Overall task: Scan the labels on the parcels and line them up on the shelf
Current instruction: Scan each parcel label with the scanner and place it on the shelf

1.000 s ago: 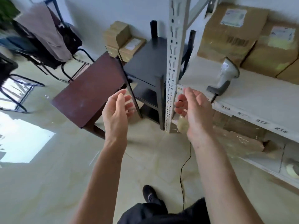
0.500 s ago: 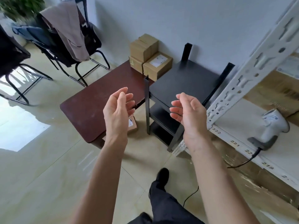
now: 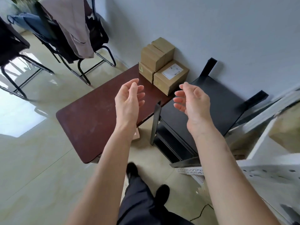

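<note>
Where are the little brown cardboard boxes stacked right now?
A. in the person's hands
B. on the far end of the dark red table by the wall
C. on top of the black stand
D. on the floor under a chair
B: the brown cardboard boxes sit on the far end of the dark reddish-brown table, next to the wall; both hands hold nothing.

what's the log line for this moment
left hand empty | right hand empty | reaching to boxes on brown table
</note>
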